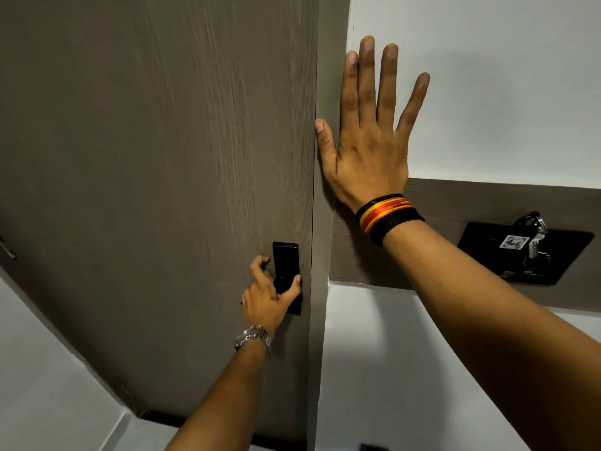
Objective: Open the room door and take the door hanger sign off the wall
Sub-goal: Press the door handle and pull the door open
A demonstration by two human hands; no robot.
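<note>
Brown wood-grain door (156,177) shut in its frame, white wall (507,92) alongside. Left hand (270,297) grips black door handle (287,278). Right hand (367,131) flat, fingers spread, on the frame and wall. Hanger sign not seen.

White painted walls (487,92) flank the scene — plain, evenly lit. A brown wood-grain band (455,196) crosses the right wall, bearing a black plate (487,252) with keys (533,236) and a numbered tag (513,243).
</note>
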